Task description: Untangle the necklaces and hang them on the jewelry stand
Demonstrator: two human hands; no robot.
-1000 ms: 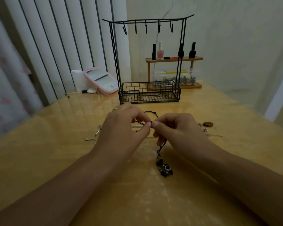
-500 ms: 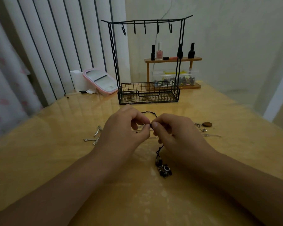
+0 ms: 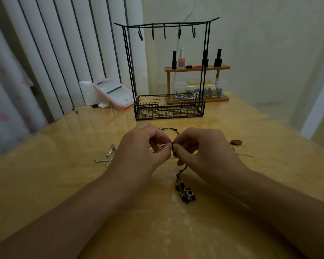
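Both hands up just off the table (image 3: 241, 230), working one knot. My left hand (image 3: 138, 152) pinches the black cord necklace (image 3: 182, 170) btwn thumb & forefinger; my right hand (image 3: 204, 156) pinches the same cord right beside it, fingertips nearly touching. Cord loops out beyond my pinch, then drops below it to the dark pendant (image 3: 187, 195) lying on the table toward me. A silver chain (image 3: 106, 161) lies left of my left hand, more bits right of my right. Step, I'd say: still untangling, nothing hung yet; jewelry stand (image 3: 168, 71) hooks straight ahead are bare. Next needs small, slow pulls apart w/o tightening the knot, then lift to a hook.
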